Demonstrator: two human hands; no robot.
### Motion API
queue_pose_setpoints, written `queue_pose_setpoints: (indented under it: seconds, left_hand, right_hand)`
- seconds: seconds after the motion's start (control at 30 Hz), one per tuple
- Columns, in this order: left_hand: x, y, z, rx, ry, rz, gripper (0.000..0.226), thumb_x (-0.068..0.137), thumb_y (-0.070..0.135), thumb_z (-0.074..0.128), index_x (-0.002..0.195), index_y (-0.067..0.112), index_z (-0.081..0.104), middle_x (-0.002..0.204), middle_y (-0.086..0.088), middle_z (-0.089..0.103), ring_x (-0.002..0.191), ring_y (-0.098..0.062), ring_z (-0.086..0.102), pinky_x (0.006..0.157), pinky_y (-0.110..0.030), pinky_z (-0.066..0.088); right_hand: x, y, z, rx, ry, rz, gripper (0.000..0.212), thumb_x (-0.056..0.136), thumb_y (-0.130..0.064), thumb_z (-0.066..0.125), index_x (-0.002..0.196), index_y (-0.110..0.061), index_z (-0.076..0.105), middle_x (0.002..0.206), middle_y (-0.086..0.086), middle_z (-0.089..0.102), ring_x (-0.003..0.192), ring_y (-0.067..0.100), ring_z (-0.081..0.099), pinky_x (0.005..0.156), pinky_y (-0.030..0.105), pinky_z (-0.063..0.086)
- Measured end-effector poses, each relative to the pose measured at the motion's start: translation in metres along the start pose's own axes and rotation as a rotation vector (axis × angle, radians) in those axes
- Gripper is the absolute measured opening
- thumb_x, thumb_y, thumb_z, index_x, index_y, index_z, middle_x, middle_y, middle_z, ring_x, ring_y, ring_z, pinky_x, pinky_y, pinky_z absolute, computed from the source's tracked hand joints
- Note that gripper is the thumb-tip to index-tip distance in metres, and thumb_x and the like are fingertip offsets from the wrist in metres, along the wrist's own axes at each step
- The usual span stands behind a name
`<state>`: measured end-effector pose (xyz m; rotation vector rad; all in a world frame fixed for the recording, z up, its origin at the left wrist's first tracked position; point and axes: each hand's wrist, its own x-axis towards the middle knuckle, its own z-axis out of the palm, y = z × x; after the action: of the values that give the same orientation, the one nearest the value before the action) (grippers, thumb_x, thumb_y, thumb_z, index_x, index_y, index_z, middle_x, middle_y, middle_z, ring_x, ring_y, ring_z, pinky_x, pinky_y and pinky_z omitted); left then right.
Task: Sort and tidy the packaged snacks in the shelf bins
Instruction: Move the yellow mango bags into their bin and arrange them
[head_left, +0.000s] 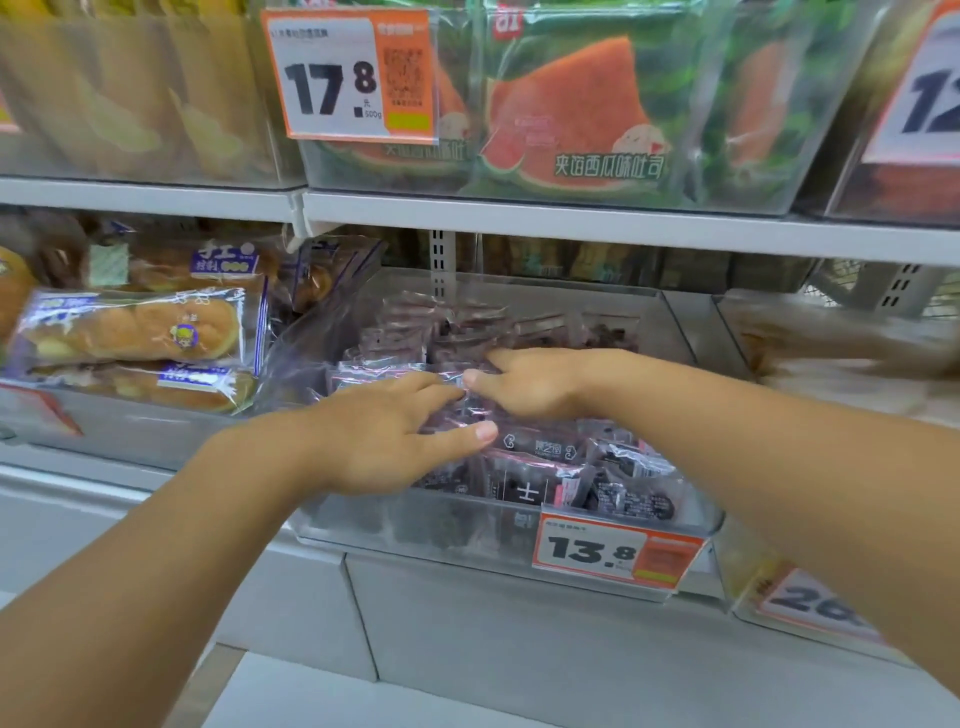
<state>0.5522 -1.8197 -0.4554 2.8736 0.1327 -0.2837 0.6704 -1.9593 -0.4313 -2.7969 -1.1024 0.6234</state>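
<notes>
A clear plastic bin (691, 512) on the middle shelf holds several dark purple snack packets (613, 483). Both my hands reach into it. My left hand (384, 441) lies over a shiny purple packet (457, 410), fingers on top and thumb stretched out below its edge. My right hand (535, 384) meets it from the right, thumb and index finger spread on the same pile of packets. More purple packets (467, 327) stand at the back of the bin.
A bin of wrapped bread loaves (135, 332) sits to the left. Above, a bin of watermelon toast packs (571, 114) carries a 17.8 price tag (353, 78). A 13.8 tag (613, 556) hangs on the purple bin's front. Blurred bins stand at the right.
</notes>
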Motion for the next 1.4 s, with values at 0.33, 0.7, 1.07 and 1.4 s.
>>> queue_pose_setpoints:
  seconds: [0.33, 0.7, 1.07, 1.4]
  left_hand:
    - [-0.012, 0.027, 0.01, -0.01, 0.221, 0.19, 0.064, 0.097, 0.067, 0.026, 0.153, 0.037, 0.03, 0.161, 0.018, 0.023, 0.151, -0.004, 0.011, 0.118, -0.026, 0.007]
    - [-0.031, 0.05, 0.013, 0.015, 0.482, 0.362, 0.025, 0.074, 0.052, 0.082, 0.084, 0.03, 0.074, 0.076, 0.017, 0.066, 0.071, -0.005, 0.06, 0.063, -0.026, 0.049]
    - [-0.036, 0.067, 0.023, 0.068, 0.245, 0.144, 0.006, 0.079, 0.034, 0.084, 0.082, 0.035, 0.079, 0.071, 0.018, 0.071, 0.066, 0.0, 0.062, 0.067, -0.031, 0.055]
    - [-0.078, 0.088, 0.017, 0.113, -0.008, 0.238, 0.012, 0.079, 0.038, 0.081, 0.088, 0.031, 0.078, 0.073, 0.017, 0.072, 0.066, 0.003, 0.061, 0.062, -0.016, 0.047]
  right_hand:
    - [-0.073, 0.025, 0.039, -0.124, 0.221, 0.066, 0.073, 0.099, -0.066, 0.013, 0.16, -0.028, 0.0, 0.167, 0.002, -0.009, 0.154, 0.025, -0.009, 0.123, 0.053, 0.004]
    - [-0.139, 0.021, 0.048, -0.251, 0.503, -0.161, 0.018, 0.092, -0.027, 0.063, 0.084, -0.024, 0.047, 0.089, 0.004, 0.053, 0.088, 0.03, 0.055, 0.065, 0.033, 0.034]
    - [-0.151, 0.021, 0.053, -0.288, 0.352, -0.198, 0.03, 0.081, -0.002, 0.059, 0.067, -0.016, 0.035, 0.066, 0.002, 0.031, 0.069, 0.031, 0.039, 0.067, 0.033, 0.032]
    - [-0.188, 0.011, 0.064, -0.385, 0.289, -0.261, 0.03, 0.091, -0.021, 0.057, 0.07, -0.019, 0.037, 0.068, -0.001, 0.032, 0.074, 0.032, 0.039, 0.059, 0.035, 0.026]
